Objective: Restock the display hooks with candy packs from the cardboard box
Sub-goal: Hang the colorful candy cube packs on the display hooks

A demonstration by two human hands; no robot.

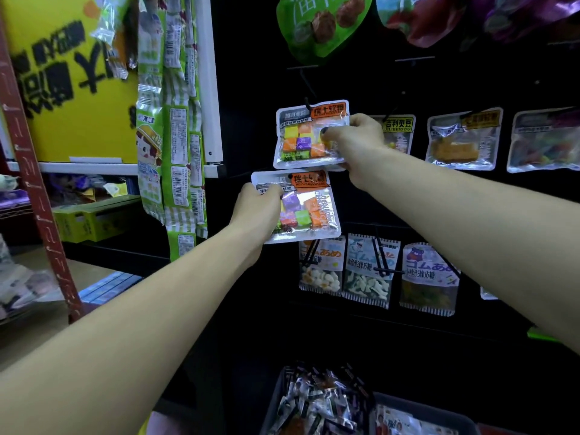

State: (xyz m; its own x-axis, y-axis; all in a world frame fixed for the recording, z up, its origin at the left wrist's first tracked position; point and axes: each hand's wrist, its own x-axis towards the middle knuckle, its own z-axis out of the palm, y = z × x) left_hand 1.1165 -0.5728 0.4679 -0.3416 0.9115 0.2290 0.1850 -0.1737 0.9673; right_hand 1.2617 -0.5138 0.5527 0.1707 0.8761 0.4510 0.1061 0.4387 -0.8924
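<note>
Right hand (354,142): it pinches the right edge of the top pack (309,133), thumb on the front, fingers curled behind.
Left hand (259,211): it grips the left side of the low pack (301,205), fingers curled over the front.
Top pack: it hangs on a black hook (309,105) on the dark wall, full of orange, green, yellow and purple cubes.
Low pack: same kind, just under the top pack, touching its bottom edge and a bit tilted.
Other packs (463,138): they hang in a row to the right.
White packs (370,274): they hang lower down, below the low pack.
Green bags (171,120): a long strip hangs on the left.
Bin (317,400): near, at the bottom, full of small wrapped sweets.
</note>
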